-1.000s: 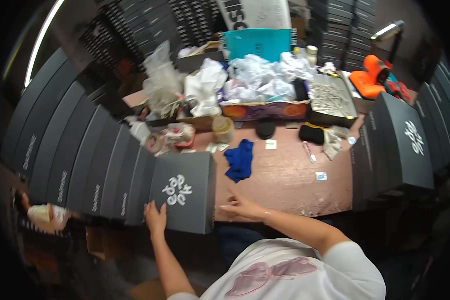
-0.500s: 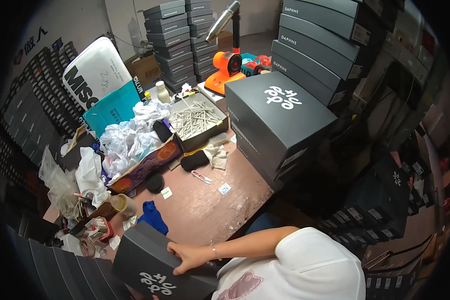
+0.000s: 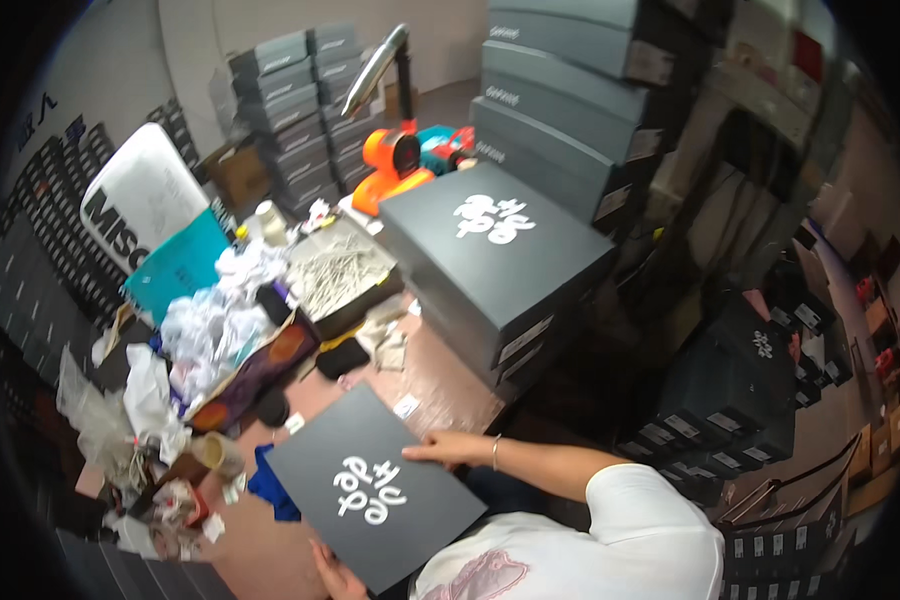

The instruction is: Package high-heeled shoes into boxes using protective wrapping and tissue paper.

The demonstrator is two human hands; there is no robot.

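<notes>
In the head view, a dark grey box (image 3: 378,490) with white lettering on its lid is held over the table's (image 3: 450,375) near edge, between both hands. The right hand (image 3: 445,450) clasps its right side, thumb at the lid's edge; the left hand (image 3: 337,575) grips the lower left side, its fingers partly hidden. A blue cloth (image 3: 270,487) lies just left of the box, and stacked grey boxes (image 3: 495,250) stand beyond, to the right.

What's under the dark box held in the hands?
Past the left edge of the dark box, blue cloth and reddish tabletop show; whatever lies directly beneath is covered.
</notes>
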